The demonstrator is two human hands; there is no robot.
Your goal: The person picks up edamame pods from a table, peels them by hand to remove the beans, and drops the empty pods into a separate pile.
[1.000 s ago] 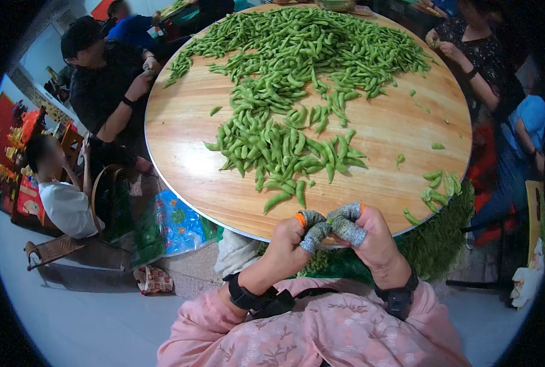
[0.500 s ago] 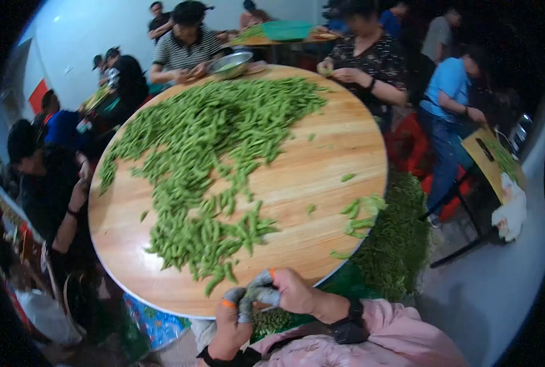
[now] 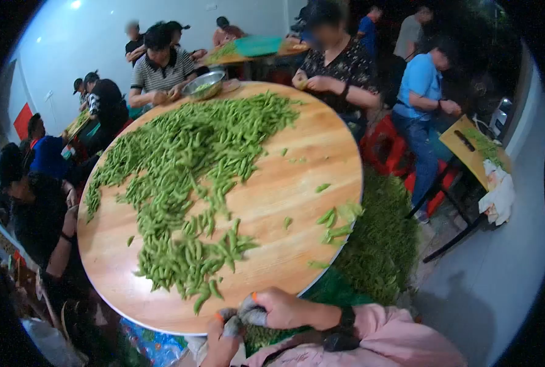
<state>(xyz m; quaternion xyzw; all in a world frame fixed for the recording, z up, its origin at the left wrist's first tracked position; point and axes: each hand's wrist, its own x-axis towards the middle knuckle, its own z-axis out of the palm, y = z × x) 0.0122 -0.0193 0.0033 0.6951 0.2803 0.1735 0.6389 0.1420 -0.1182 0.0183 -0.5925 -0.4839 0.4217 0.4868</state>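
Green bean pods (image 3: 180,159) lie in a broad heap over the left and middle of the round wooden table (image 3: 290,183). At the table's near edge, my left hand (image 3: 223,333) and my right hand (image 3: 269,309) are close together, with grey coverings on some fingers. Both have their fingers bent in and pressed together; whatever is between them is too small or hidden to make out. Below them a mass of shelled green beans (image 3: 260,336) shows in part. Several loose pods (image 3: 335,227) lie near the right edge.
Across the table, a person in a striped shirt (image 3: 162,73) sits by a metal bowl (image 3: 204,85), and another in a dark patterned top (image 3: 339,70) works. A green plant pile (image 3: 382,235) lies on the floor at right. A wooden board (image 3: 474,147) stands beyond.
The view has shifted, so the table appears lower and further left. My hands have moved slightly lower in view and remain close together.
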